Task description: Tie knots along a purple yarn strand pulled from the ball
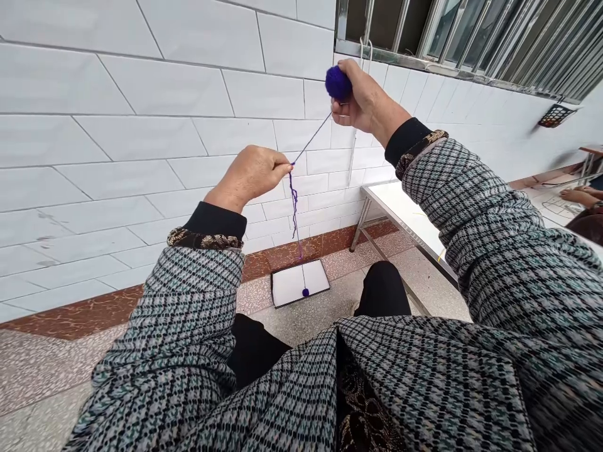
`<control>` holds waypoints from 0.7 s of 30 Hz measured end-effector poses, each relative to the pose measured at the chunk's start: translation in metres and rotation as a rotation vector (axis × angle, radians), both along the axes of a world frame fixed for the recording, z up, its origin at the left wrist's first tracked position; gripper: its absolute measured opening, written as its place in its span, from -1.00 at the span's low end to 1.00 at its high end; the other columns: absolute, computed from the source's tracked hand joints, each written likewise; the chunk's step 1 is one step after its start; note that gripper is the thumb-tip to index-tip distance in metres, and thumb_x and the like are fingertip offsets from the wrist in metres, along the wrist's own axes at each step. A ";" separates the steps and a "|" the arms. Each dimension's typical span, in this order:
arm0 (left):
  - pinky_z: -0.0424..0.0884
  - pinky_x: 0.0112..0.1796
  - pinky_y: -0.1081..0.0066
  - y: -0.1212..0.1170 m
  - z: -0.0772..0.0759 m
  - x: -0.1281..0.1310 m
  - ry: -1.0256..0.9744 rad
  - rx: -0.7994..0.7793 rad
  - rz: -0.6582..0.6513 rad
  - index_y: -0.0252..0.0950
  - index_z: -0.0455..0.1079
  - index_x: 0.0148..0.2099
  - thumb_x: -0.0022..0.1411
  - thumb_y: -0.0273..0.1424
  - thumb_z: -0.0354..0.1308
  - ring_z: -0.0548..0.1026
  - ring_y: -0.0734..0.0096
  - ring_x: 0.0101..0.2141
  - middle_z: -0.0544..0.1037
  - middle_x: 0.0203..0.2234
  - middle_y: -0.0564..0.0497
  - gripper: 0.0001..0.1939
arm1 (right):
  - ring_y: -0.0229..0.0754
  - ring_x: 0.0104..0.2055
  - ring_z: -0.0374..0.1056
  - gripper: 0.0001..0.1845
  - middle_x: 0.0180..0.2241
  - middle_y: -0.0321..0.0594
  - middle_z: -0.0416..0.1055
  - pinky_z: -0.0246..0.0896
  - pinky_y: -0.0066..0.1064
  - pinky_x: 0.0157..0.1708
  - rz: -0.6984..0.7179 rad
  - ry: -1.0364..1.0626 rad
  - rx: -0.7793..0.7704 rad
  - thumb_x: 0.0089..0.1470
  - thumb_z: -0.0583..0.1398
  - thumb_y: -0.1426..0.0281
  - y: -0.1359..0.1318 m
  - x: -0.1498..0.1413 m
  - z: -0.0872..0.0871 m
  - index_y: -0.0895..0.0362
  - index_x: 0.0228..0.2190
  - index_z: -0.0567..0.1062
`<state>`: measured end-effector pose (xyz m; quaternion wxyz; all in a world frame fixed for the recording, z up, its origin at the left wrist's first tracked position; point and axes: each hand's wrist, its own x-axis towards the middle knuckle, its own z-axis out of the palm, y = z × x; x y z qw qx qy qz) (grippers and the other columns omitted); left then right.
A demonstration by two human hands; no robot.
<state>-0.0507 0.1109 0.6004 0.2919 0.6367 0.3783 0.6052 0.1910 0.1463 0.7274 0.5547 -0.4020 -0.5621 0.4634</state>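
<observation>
My right hand (365, 100) is raised high and closed around a small ball of purple yarn (338, 83). A taut strand (313, 135) runs from the ball down to my left hand (249, 176), whose fingers pinch it. Below the pinch the purple yarn strand (294, 210) hangs loose and kinked toward the floor. It leads down to a white tray (292, 285) on the floor, where a small purple yarn bit (305, 292) lies. Both arms wear patterned knit sleeves.
A white tiled wall (141, 125) stands close ahead with a red-brown skirting. A white metal-legged table (400, 216) is at the right. A barred window (471, 34) is above it. Another person's hand (577, 196) shows at the far right. My knees (381, 285) are below.
</observation>
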 end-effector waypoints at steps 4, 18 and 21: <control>0.60 -0.14 0.22 -0.017 0.017 0.003 0.018 -0.066 -0.090 -0.35 0.56 -0.37 0.19 -0.61 0.31 0.53 0.38 -0.43 0.52 -0.51 0.03 -0.89 | -0.39 -0.45 0.22 -0.58 -0.50 -0.47 0.29 0.29 -0.50 -0.36 -0.052 0.038 0.008 0.02 0.16 -0.01 0.004 0.008 -0.001 0.07 -0.31 0.30; 0.59 -0.10 0.36 -0.024 0.013 -0.030 -0.710 -0.237 -0.217 -0.20 0.13 -0.38 0.55 -0.25 0.12 0.41 0.44 -0.37 0.25 -0.57 0.09 -0.59 | -0.43 -0.46 0.19 -0.62 -0.53 -0.50 0.26 0.30 -0.57 -0.34 -0.073 0.193 -0.075 0.02 0.20 0.05 0.009 0.024 -0.004 0.05 -0.33 0.24; 0.39 -0.41 0.40 -0.024 0.003 -0.043 -0.566 -0.319 -0.155 -0.20 0.30 -0.35 0.66 -0.23 0.01 -0.04 0.47 -0.61 0.02 -0.69 0.16 -0.57 | -0.44 -0.47 0.17 -0.61 -0.54 -0.50 0.26 0.28 -0.59 -0.37 -0.067 0.183 -0.054 0.01 0.20 0.04 0.008 0.025 0.001 0.06 -0.34 0.26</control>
